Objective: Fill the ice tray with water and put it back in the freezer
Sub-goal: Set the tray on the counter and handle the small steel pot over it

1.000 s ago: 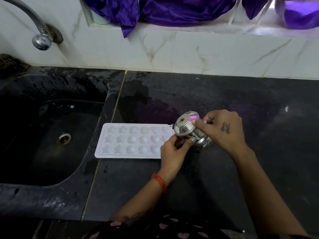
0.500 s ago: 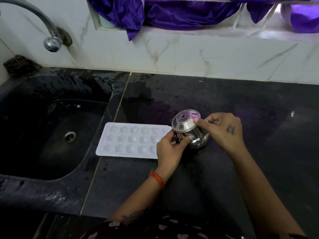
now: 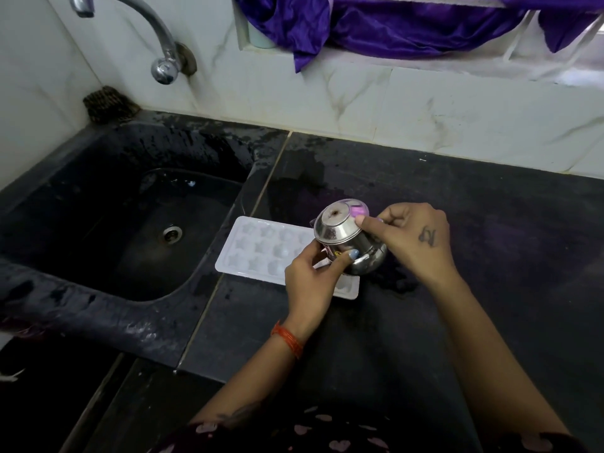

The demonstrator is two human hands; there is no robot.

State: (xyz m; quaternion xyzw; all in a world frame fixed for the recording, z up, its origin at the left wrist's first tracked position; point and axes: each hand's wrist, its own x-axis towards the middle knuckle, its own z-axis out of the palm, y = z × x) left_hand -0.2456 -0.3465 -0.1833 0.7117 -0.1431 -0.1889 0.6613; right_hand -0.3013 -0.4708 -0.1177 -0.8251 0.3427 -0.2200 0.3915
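Both my hands hold small steel pot, tipped on side, base facing up toward me, above right end of ice tray. My left hand curls round its lower side, thumb on belly. My right hand pinches it from right, fingertip on base rim. White tray lies flat on black countertop, just right of sink. Tap over sink's back corner.

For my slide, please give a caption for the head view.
Both hands tilt a small steel pot over a white plastic ice tray.
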